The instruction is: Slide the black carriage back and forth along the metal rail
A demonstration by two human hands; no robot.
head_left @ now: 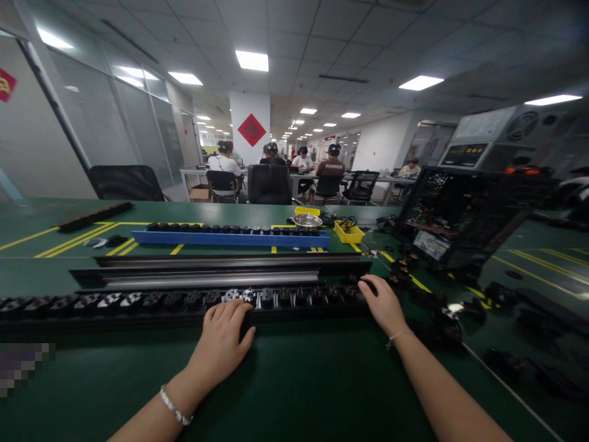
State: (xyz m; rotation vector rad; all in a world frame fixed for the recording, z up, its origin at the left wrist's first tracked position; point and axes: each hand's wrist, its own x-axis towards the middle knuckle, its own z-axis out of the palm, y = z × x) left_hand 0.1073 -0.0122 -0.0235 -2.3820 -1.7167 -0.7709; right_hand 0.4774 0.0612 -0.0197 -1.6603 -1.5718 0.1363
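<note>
A long black socket strip (175, 314) lies across the near part of the table, with a row of dark, socket-like modules (193, 299) along it. Some modules show bright metal. My left hand (225, 334) rests its fingertips on the strip near the middle, its thumb held apart on the near side. At the strip's right end, my right hand (383, 306) has its fingers closed around the edge; some of them are hidden. Just behind lie two long metal rails, one silver and black (211, 279) and one darker (230, 260).
A blue tray (230, 239) with a row of black modules lies farther back. Beyond it are a metal bowl (307, 221) and a yellow bin (348, 233). An open computer case (432, 215) stands at right, near scattered dark parts (442, 325). Several people sit at far desks.
</note>
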